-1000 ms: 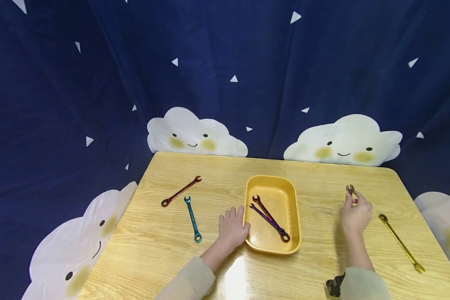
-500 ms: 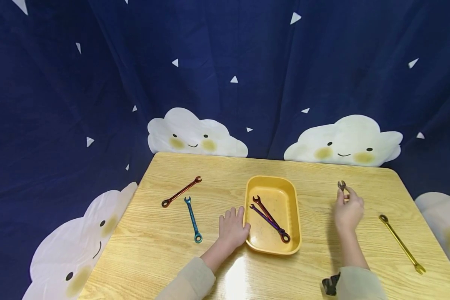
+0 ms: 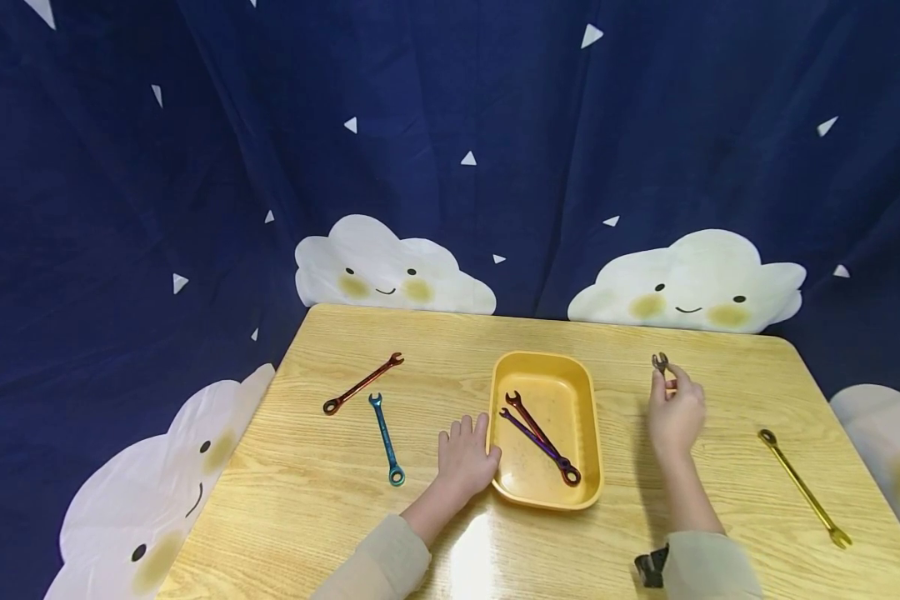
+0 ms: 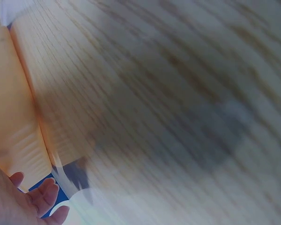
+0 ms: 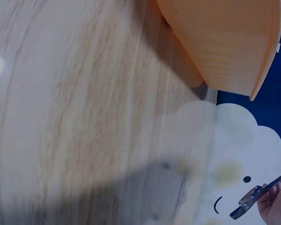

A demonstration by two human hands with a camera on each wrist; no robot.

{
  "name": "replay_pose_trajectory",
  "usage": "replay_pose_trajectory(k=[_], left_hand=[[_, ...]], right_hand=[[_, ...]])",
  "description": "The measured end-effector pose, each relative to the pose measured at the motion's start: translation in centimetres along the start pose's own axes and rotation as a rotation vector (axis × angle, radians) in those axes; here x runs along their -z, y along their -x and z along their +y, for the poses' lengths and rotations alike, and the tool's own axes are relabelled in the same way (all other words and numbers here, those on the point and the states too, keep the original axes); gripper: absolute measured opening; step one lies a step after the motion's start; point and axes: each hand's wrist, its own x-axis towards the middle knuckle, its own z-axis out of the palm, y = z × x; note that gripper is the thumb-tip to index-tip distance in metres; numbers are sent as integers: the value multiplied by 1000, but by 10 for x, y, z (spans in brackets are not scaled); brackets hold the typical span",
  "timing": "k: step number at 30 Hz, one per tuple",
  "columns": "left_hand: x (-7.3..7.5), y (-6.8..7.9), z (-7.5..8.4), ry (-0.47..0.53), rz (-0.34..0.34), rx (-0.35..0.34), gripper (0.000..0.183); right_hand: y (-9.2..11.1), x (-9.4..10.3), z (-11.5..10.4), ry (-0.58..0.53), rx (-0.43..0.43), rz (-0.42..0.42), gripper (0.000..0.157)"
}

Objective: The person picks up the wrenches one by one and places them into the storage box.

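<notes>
My right hand (image 3: 677, 418) pinches a dark, greyish wrench (image 3: 660, 362) between thumb and fingers, above the table to the right of the yellow plastic tray (image 3: 597, 450). In the right wrist view, that wrench shows at the lower right, and the hand covers part of it. Inside the tray, a purple wrench (image 3: 523, 431) lies across a red one (image 3: 528, 419). My left hand (image 3: 466, 457) is at the tray's left side, thumb at the rim and fingers extended. The left wrist view shows its fingers (image 4: 49, 197) close to the tray wall.
Left on the wooden table (image 3: 450, 342) lie a red wrench (image 3: 363, 383) and a blue wrench (image 3: 386, 437). A gold wrench (image 3: 802, 487) lies near the right edge. Behind the table hangs a dark blue curtain (image 3: 420, 167) with clouds.
My right hand has moved left and slightly away from me with the grey wrench, closer to the tray. The left hand and the tray stay where they were.
</notes>
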Motion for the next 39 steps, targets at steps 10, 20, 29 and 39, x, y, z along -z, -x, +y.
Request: replay_pose_trajectory(k=[10, 20, 29, 39], left_hand=[[0, 0, 1, 13, -13, -3, 46], [1, 0, 2, 13, -23, 0, 46], [0, 0, 0, 13, -17, 1, 47], [0, 0, 0, 6, -5, -4, 45]], right_hand=[[5, -6, -14, -21, 60, -3, 28], [11, -12, -28, -59, 115, -14, 27], [15, -15, -41, -84, 130, -35, 28], [19, -22, -54, -101, 141, -64, 27]])
